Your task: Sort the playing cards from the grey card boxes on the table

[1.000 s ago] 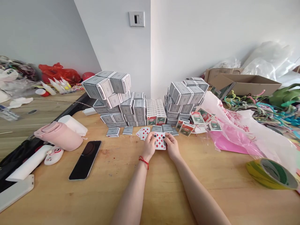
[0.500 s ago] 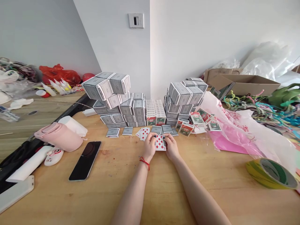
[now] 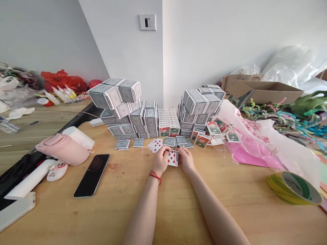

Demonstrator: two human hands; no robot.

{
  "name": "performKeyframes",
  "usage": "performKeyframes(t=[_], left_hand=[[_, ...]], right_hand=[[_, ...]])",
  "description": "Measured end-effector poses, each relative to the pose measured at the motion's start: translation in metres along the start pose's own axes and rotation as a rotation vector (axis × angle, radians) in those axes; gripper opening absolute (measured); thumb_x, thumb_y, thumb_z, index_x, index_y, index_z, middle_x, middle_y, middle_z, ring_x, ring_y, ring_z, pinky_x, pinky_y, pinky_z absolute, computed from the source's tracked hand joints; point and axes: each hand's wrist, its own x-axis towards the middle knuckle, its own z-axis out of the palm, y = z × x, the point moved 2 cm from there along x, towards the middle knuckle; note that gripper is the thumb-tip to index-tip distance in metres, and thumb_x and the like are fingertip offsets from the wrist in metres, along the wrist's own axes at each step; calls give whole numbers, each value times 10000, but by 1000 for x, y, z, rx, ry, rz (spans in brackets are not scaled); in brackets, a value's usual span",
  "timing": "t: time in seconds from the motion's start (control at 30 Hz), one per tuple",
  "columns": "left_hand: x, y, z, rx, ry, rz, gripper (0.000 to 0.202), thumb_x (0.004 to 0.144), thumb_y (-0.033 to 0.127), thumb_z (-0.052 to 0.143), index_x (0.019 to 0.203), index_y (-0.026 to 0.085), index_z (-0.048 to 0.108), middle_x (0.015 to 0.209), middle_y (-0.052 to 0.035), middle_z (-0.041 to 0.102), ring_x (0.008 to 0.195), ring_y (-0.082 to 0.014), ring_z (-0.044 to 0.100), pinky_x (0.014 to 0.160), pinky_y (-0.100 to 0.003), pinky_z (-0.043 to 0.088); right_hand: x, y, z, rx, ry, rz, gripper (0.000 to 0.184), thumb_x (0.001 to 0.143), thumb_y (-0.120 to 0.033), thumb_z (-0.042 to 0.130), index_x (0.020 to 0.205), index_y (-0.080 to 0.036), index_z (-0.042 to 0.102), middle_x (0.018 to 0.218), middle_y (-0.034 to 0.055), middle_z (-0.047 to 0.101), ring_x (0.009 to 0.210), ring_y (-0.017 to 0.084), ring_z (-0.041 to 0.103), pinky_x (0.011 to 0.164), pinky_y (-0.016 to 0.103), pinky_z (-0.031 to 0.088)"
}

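Observation:
Between my two hands is a playing card point(image 3: 172, 159), an eight of diamonds with its face up and its far edge bent up in a fold. My left hand point(image 3: 161, 158) is closed on its left side, thumb at the far edge. With fingers closed too, my right hand point(image 3: 186, 158) pinches the card's far right corner. Just beyond lie face-up diamond cards point(image 3: 156, 145) and grey-backed folded cards point(image 3: 169, 141). Two more folded cards point(image 3: 138, 143) rest further left. Blocks built of folded cards point(image 3: 104, 95) stand stacked behind them.
Red-and-green card boxes point(image 3: 202, 139) lie right of centre, beside a second stack of blocks point(image 3: 199, 102). A phone point(image 3: 92, 175) and a pink tumbler point(image 3: 63, 149) are at the left. A roll of tape point(image 3: 293, 188) and plastic wrap point(image 3: 258, 136) are at the right.
The card's far edge has been bent up, so less of its face shows. Both hands have shifted slightly, my left one a little to the left.

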Motion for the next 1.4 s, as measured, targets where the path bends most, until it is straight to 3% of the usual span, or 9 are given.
performKeyframes(t=[0.1,0.23,0.4,0.57,0.73,1.03,1.2,1.4], left_hand=[[2,-3,-5,46,-6,30,182,734,131,409,738,186,582,721,-14,580,676,-131,510,662,-235,410],[4,-5,-6,17,63,74,213,752,138,411,729,189,617,803,-35,628,810,-146,564,764,-262,430],[5,-13,0,-191,171,-134,284,744,248,510,1001,166,599,834,-54,654,734,-136,596,680,-248,463],[8,-22,3,-204,267,-201,224,740,314,521,826,140,632,825,-53,649,771,-141,585,668,-228,448],[8,-21,3,-208,213,-227,271,692,384,578,777,135,643,720,-33,640,685,-132,569,606,-218,429],[8,-19,3,-335,163,-291,245,613,360,649,698,130,659,677,-37,654,617,-131,563,606,-245,427],[8,-20,0,-182,166,-228,190,624,328,634,653,142,660,649,-32,646,620,-134,556,601,-245,422],[5,-23,1,-12,165,-146,184,683,327,590,667,151,641,652,-20,629,614,-123,538,586,-230,408]], right_hand=[[0,1,2,-93,-26,-23,309,611,-421,676,728,-191,507,501,-69,486,399,74,424,390,203,358],[0,1,2,-126,-165,23,355,606,-446,687,788,-188,525,586,-33,581,478,115,540,467,257,463],[0,-1,0,-96,-227,45,333,610,-431,701,707,-174,513,599,-3,617,508,149,598,463,287,504],[-1,0,2,-87,-244,63,323,599,-373,730,705,-169,502,605,10,635,522,162,626,474,297,530],[-2,4,4,-132,-216,18,333,603,-392,719,695,-164,495,588,8,637,507,153,626,480,286,537],[-5,3,6,-235,-223,21,344,600,-431,702,712,-158,524,629,23,644,577,170,644,566,319,560],[-4,11,5,-401,-148,-62,348,630,-496,637,681,-173,519,564,11,610,481,150,603,470,291,542],[-2,16,2,-458,-151,-117,328,667,-502,580,662,-191,474,554,-14,576,436,126,556,420,265,504]])
